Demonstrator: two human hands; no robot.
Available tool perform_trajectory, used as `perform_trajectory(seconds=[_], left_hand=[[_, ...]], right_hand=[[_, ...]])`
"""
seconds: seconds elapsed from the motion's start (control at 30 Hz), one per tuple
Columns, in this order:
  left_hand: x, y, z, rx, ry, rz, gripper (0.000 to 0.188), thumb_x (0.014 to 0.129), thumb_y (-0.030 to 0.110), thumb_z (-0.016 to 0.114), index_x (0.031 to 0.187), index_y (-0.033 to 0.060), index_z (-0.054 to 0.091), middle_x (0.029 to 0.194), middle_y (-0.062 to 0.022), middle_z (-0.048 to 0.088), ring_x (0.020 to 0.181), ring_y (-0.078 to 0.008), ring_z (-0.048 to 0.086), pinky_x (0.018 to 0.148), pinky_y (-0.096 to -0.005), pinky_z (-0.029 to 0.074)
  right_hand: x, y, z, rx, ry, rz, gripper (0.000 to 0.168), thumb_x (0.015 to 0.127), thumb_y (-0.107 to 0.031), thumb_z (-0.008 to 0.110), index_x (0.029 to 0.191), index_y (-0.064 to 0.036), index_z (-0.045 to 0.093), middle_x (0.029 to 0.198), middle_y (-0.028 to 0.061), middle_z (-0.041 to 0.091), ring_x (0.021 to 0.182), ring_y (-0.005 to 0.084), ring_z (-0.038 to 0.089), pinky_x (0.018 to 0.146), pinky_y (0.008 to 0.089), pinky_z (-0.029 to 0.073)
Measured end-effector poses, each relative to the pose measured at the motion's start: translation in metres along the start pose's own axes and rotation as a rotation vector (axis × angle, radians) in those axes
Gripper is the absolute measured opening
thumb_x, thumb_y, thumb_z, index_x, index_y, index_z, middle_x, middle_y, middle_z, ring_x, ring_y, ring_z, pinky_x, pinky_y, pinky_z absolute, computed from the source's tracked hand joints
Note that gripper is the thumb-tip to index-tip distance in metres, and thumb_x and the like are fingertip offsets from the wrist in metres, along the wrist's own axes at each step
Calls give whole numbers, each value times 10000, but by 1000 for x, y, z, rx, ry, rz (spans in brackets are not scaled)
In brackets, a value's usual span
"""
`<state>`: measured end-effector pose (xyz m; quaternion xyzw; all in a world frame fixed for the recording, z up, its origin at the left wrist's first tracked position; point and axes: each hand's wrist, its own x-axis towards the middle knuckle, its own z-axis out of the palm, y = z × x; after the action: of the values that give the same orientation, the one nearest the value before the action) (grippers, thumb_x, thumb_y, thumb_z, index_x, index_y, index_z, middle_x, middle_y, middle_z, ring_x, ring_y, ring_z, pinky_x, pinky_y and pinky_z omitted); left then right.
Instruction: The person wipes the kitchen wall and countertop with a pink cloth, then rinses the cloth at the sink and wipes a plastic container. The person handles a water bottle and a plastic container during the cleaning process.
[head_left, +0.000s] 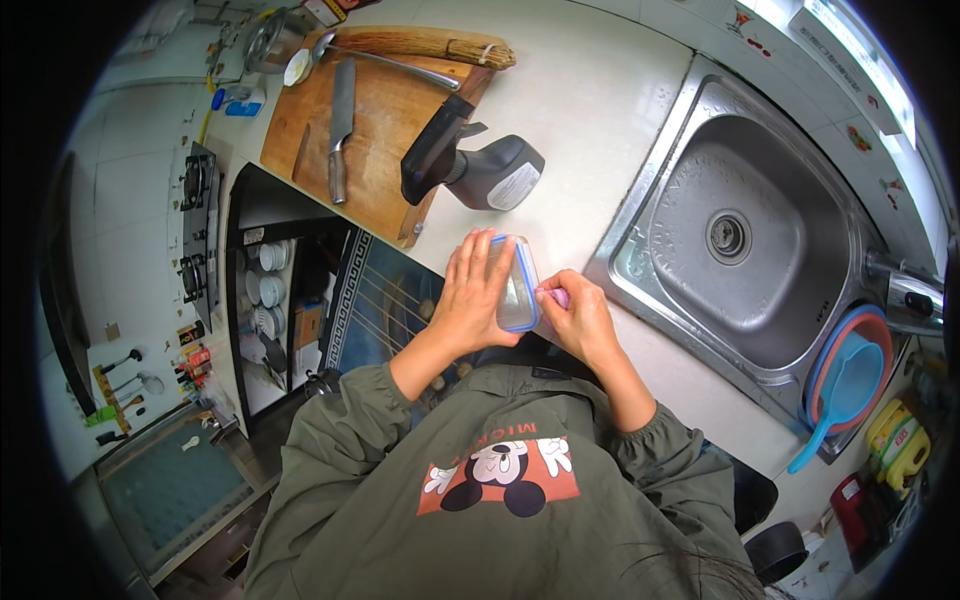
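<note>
A clear plastic food container (517, 289) with a blue rim is tilted up near the counter's front edge. My left hand (471, 292) grips it, fingers spread over its face and thumb along the lower edge. Bunched in my right hand (583, 315) is a pink cloth (558, 298), pressed against the container's right side. Most of the cloth is hidden by my fingers. Just beyond the container lies a dark grey spray bottle (495, 171) with a black trigger head (435, 146) and a pale label.
A steel sink (757, 225) is at the right, with basins (877, 322) and a blue ladle (847, 382) by its tap. At the upper left, a wooden chopping board (390, 135) bears a cleaver (341, 127), a metal ladle (397, 64) and a straw brush (427, 46).
</note>
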<state>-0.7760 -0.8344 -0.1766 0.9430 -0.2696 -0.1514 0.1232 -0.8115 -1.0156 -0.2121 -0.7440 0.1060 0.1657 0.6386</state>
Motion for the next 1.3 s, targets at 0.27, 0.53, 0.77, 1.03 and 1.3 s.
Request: perform_trajectory(seconds=[0.27, 0.53, 0.77, 1.03, 1.3], left_hand=[[0, 1, -1, 13, -17, -11, 1259, 421, 317, 853, 1468, 64, 201, 1433, -255, 230, 1340, -460, 225, 1086, -539, 236], [1, 3, -4, 1, -25, 0, 1236, 418, 303, 857, 1456, 53, 234, 1429, -247, 243, 1338, -450, 239, 1072, -528, 255], [1, 1, -5, -2, -39, -3, 1257, 424, 308, 871, 1465, 71, 210, 1432, -242, 231, 1344, -439, 226, 1068, -541, 254], [2, 1, -4, -9, -54, -2, 1257, 430, 312, 878, 1470, 83, 210, 1429, -248, 230, 1348, -435, 218, 1069, -544, 253], [0, 1, -6, -8, -62, 9, 1260, 427, 313, 884, 1468, 82, 212, 1426, -257, 230, 1349, -434, 217, 1072, -542, 250]], right_hand=[[13, -2, 4, 87, 77, 17, 107, 786, -64, 689, 799, 15, 618, 591, 65, 584, 531, 105, 539, 505, 281, 430], [16, -2, 9, 106, 94, 54, 116, 776, -77, 680, 795, 14, 610, 650, 159, 596, 588, 231, 579, 587, 345, 462], [5, -1, 13, 143, 98, 66, 107, 780, -60, 668, 789, 19, 595, 700, 172, 594, 633, 282, 586, 625, 365, 465], [17, -1, 20, 57, 192, -71, 104, 800, -57, 663, 773, 19, 596, 649, 118, 576, 596, 196, 550, 560, 324, 439], [21, -1, 21, 6, 223, -166, 87, 792, -38, 666, 762, 17, 605, 628, 101, 587, 528, 133, 524, 523, 299, 434]])
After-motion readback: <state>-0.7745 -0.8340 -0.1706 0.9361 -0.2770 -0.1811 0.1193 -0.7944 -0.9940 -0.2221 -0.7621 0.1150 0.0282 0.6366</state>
